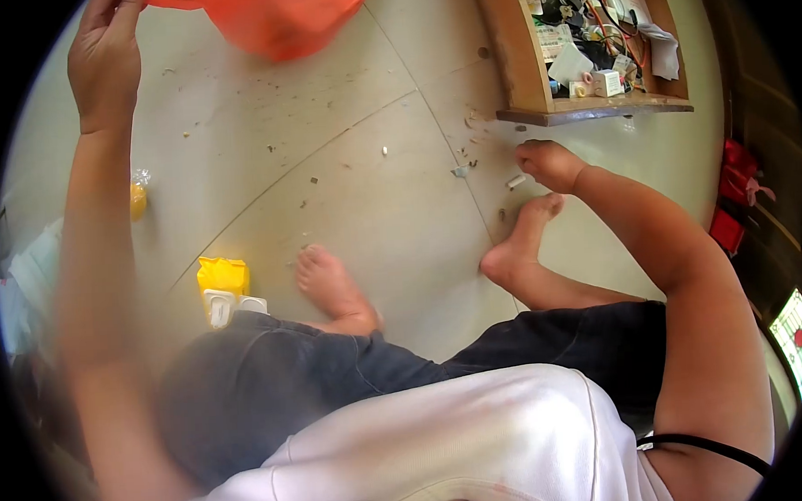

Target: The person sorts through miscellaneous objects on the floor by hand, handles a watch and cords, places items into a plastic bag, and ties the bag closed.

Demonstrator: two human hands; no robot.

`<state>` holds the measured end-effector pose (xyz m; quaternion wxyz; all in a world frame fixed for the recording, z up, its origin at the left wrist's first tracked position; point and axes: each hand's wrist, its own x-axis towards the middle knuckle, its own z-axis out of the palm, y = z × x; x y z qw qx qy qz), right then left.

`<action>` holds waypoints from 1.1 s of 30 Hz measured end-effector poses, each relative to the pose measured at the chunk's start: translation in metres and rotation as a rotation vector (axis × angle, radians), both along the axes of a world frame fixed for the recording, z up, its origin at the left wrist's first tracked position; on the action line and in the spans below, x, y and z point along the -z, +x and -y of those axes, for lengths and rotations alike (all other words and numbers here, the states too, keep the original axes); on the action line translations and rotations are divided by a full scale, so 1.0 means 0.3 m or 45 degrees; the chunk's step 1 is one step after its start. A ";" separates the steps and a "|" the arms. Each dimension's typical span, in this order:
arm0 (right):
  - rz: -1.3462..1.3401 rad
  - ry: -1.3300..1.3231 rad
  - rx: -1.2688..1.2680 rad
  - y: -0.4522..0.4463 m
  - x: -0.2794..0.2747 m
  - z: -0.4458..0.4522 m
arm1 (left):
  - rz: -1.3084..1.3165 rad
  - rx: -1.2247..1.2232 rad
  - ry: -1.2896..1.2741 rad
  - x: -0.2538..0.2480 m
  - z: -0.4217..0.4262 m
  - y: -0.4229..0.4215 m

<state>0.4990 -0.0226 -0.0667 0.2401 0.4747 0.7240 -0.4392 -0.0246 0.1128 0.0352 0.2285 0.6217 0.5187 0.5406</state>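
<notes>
My left hand [105,71] is raised at the top left, its fingers closed on the edge of an orange-red plastic bag [283,20], which is cut off by the top of the view. Low over the tiled floor, my right hand [550,164] has its fingers curled together beside my foot; whatever they may hold is hidden. A small white cylindrical piece [516,182] lies just below its fingertips. Small debris, including a white bit [384,151] and a greyish fragment [460,172], is scattered over the floor.
An open wooden drawer [590,113] holds wires, papers and a small white box [606,83] at the upper right. A yellow packet [223,275] lies near my left knee. Red items [733,195] are at the right edge, and a yellow object [138,200] is beyond my left forearm.
</notes>
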 end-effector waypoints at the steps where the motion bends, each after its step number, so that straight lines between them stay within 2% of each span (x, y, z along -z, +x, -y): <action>1: 0.033 -0.025 0.061 0.019 0.007 0.015 | -0.011 -0.022 0.027 0.004 0.005 0.002; 5: 0.030 0.137 0.015 0.044 0.021 0.085 | 0.053 -0.027 0.028 0.000 0.019 0.007; 7: -0.007 0.276 -0.164 0.002 -0.030 0.114 | -0.241 0.007 0.012 -0.004 0.029 -0.012; 8: -0.015 0.277 -0.176 -0.002 -0.018 0.116 | -0.248 -0.006 0.011 0.059 -0.019 -0.112; 10: 0.122 0.266 -0.410 -0.028 0.010 0.128 | -0.118 0.009 0.002 0.004 0.031 -0.028; 11: 0.190 0.151 -0.367 -0.038 0.008 0.111 | -0.087 0.021 -0.002 -0.008 0.044 -0.006; 15: 0.125 0.157 -0.430 0.011 0.046 0.082 | -0.027 0.037 -0.006 -0.026 0.066 0.025; 17: 0.091 -0.006 -0.040 0.010 0.033 0.057 | -0.004 0.043 -0.009 -0.027 0.070 0.036; 18: 0.090 -0.009 -0.039 -0.003 0.016 0.042 | 0.002 0.047 -0.008 -0.029 0.072 0.041; 20: 0.186 -0.428 0.375 -0.025 -0.017 0.011 | 0.016 0.053 -0.012 -0.034 0.077 0.053; 21: 0.187 -0.431 0.375 -0.005 0.003 0.015 | 0.024 0.058 -0.015 -0.032 0.078 0.059; 23: 0.103 -0.464 -0.219 0.054 0.078 0.053 | 0.033 0.062 -0.017 -0.035 0.079 0.067; 24: 0.103 -0.467 -0.220 0.054 0.103 0.081 | 0.032 0.065 -0.020 -0.037 0.087 0.075; 26: 0.101 -0.474 -0.466 0.020 0.124 0.155 | 0.038 0.066 -0.030 -0.039 0.087 0.083; 27: 0.101 -0.475 -0.466 -0.018 0.114 0.188 | 0.040 0.064 -0.029 -0.038 0.085 0.086; 29: 0.609 -0.415 -0.067 -0.106 0.091 0.245 | 0.050 0.070 -0.031 -0.034 0.082 0.094; 32: 0.531 -0.371 0.018 -0.187 0.001 0.243 | 0.071 0.072 -0.029 -0.036 0.083 0.102; 33: 0.443 -0.326 0.019 -0.139 0.067 0.279 | 0.081 0.079 -0.036 -0.032 0.087 0.104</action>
